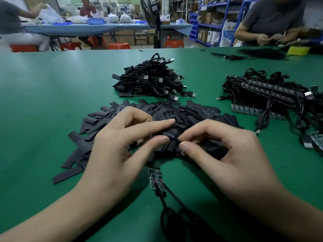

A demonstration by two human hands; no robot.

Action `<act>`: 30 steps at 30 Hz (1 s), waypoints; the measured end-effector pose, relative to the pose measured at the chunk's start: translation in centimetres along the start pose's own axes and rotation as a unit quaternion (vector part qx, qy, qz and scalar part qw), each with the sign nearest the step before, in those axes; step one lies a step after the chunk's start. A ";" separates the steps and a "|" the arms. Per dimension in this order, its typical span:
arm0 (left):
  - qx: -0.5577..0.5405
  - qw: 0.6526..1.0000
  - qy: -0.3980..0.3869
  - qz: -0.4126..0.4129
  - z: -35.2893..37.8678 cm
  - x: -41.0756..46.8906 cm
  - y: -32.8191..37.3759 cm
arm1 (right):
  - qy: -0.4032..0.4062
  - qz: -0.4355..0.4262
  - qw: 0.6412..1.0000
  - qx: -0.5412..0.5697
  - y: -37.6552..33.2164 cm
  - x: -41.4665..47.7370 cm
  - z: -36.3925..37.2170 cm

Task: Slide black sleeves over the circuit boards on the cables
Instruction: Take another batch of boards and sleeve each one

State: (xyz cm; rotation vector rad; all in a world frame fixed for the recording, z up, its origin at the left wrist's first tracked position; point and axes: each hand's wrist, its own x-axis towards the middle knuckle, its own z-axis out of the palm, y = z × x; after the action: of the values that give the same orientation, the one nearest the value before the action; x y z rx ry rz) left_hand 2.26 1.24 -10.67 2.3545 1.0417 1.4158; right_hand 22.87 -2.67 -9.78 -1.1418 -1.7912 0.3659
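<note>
I see left hand point(118, 151) and right hand point(225, 151) grips both pinching one black sleeve point(172, 136); circuit boards point(155, 179) at 6 o'clock.

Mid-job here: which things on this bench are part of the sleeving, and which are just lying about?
Job: left hand and right hand pinching a black sleeve; sleeve pile; two bare circuit boards on cables; stack of unsleeved boards; pile of sleeved cables.
Lying about: yellow object; standing fan; loose black wires at far edge.

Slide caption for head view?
Left hand and right hand pinch a black sleeve over the pile; two bare circuit boards lie nearby.
</note>
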 end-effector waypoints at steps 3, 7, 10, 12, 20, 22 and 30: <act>-0.030 0.999 -0.010 -0.008 -0.2 0.2 -0.1 | -0.019 0.062 0.995 0.074 0.4 0.0 0.1; -0.153 0.986 -0.002 -0.072 -0.5 0.5 -0.5 | -0.069 0.115 0.984 0.115 0.7 0.1 0.1; -0.218 0.972 0.008 -0.092 -0.6 0.6 -0.5 | -0.099 0.110 0.986 0.082 0.7 0.3 0.1; -0.186 0.980 0.015 -0.075 -0.5 0.5 -0.5 | -0.103 0.099 0.988 0.064 0.6 0.3 0.1; 0.000 0.999 0.028 0.039 -0.5 0.2 0.1 | -0.052 0.078 0.995 0.034 -0.1 -0.1 0.2; 0.005 0.999 0.005 0.045 -0.4 0.2 0.1 | -0.045 0.065 0.997 0.014 -0.3 -0.2 0.2; -0.055 0.998 -0.012 -0.001 -0.6 0.3 -0.5 | -0.109 0.109 0.983 0.101 -0.3 -0.3 0.3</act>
State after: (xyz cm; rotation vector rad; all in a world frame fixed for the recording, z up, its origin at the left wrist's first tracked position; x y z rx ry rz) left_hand 1.60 1.67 -10.35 2.2862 0.9352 1.4022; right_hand 22.50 -3.05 -9.87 -1.1916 -1.7689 0.8120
